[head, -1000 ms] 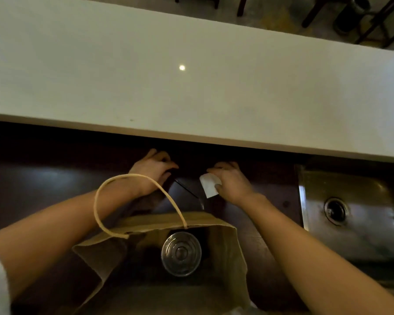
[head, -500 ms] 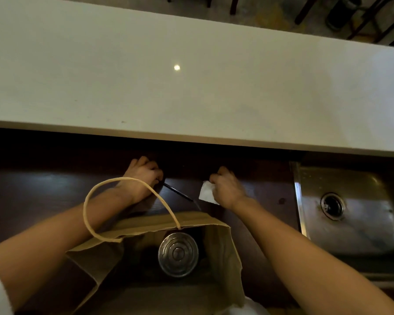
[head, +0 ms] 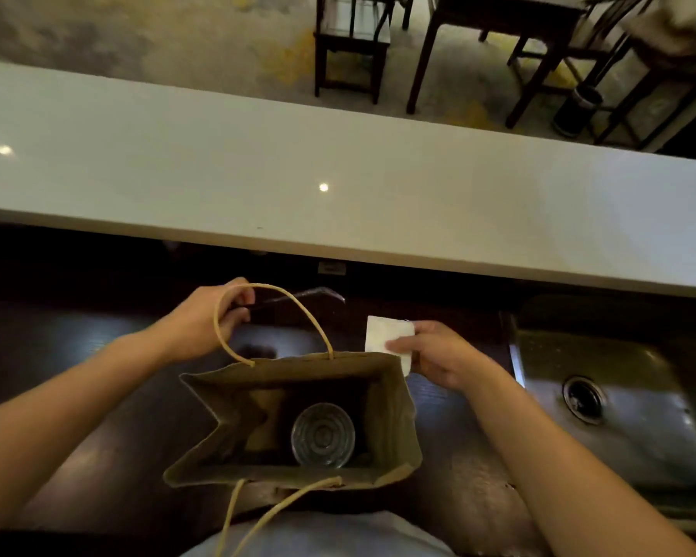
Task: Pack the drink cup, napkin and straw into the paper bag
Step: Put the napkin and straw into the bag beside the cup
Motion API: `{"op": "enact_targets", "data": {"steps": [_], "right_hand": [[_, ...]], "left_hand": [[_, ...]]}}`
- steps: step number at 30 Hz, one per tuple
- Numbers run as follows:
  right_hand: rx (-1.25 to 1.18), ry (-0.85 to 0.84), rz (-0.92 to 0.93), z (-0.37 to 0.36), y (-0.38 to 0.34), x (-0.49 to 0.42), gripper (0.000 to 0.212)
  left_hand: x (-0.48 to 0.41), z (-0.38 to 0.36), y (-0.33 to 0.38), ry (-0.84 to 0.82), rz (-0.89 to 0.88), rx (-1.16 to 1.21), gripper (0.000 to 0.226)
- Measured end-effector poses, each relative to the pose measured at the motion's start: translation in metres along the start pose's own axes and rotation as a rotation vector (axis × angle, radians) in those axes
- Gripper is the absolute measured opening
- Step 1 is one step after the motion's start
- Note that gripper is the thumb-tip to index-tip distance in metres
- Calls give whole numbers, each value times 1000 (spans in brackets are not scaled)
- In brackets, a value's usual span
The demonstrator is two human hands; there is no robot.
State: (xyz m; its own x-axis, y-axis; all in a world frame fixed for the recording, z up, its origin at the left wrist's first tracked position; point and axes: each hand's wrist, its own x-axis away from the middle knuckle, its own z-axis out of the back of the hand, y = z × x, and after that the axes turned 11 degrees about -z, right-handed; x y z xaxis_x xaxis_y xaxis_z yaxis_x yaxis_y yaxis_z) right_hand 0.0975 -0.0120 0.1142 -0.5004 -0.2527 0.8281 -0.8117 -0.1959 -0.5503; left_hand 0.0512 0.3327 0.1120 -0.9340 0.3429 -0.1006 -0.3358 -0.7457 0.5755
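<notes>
A brown paper bag [head: 394, 416] with rope handles stands open on the dark counter in front of me. The drink cup [head: 323, 435], clear with a ribbed lid, stands inside it toward the right. My left hand [head: 205, 321] is behind the bag's far left corner, shut on a dark bent straw [head: 298, 296] that points right. My right hand [head: 438, 353] is at the bag's far right corner, pinching a folded white napkin [head: 386, 335] just above the rim.
A long pale countertop [head: 338, 174] runs across behind the dark work surface [head: 77, 355]. A steel sink [head: 619, 396] with a drain lies to the right. Dark chairs and a table stand on the floor beyond.
Both hands have lifted off the counter. The left hand now holds the straw up in the air, and the right hand has brought the napkin to the bag's rim.
</notes>
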Motion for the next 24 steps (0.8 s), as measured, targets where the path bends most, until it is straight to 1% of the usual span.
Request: {"op": "enact_targets", "data": {"steps": [3, 6, 9, 10, 12, 14, 15, 16, 18, 19, 21, 24], "right_hand": [[-104, -156, 105, -1, -13, 36, 25], [-95, -226, 247, -5, -24, 73, 22], [-37, -323, 347, -15, -33, 106, 21], [7, -371, 370, -20, -35, 116, 22], [122, -458, 385, -32, -37, 132, 24], [256, -483, 372, -45, -35, 139, 22], [360, -436, 379, -52, -32, 139, 20], [512, -337, 420, -58, -29, 138, 19], [891, -65, 555, -69, -23, 136, 20], [1040, 42, 608, -73, -20, 136, 21], [1189, 149, 623, -78, -14, 140, 22], [1357, 301, 547, -78, -3, 145, 23]], "left_hand": [[5, 35, 20, 72, 46, 87, 19], [10, 65, 48, 183, 49, 225, 18], [19, 88, 91, 334, -25, 398, 22], [23, 93, 107, 352, -61, 429, 23], [34, 100, 138, 300, -145, 427, 24], [42, 96, 159, 162, -214, 358, 24], [45, 92, 166, 85, -220, 330, 25], [47, 85, 171, 11, -205, 298, 26], [48, 71, 174, -130, -147, 186, 27], [49, 65, 174, -190, -111, 140, 26], [51, 58, 171, -279, -51, 85, 23], [54, 60, 166, -338, -15, -4, 18]]}}
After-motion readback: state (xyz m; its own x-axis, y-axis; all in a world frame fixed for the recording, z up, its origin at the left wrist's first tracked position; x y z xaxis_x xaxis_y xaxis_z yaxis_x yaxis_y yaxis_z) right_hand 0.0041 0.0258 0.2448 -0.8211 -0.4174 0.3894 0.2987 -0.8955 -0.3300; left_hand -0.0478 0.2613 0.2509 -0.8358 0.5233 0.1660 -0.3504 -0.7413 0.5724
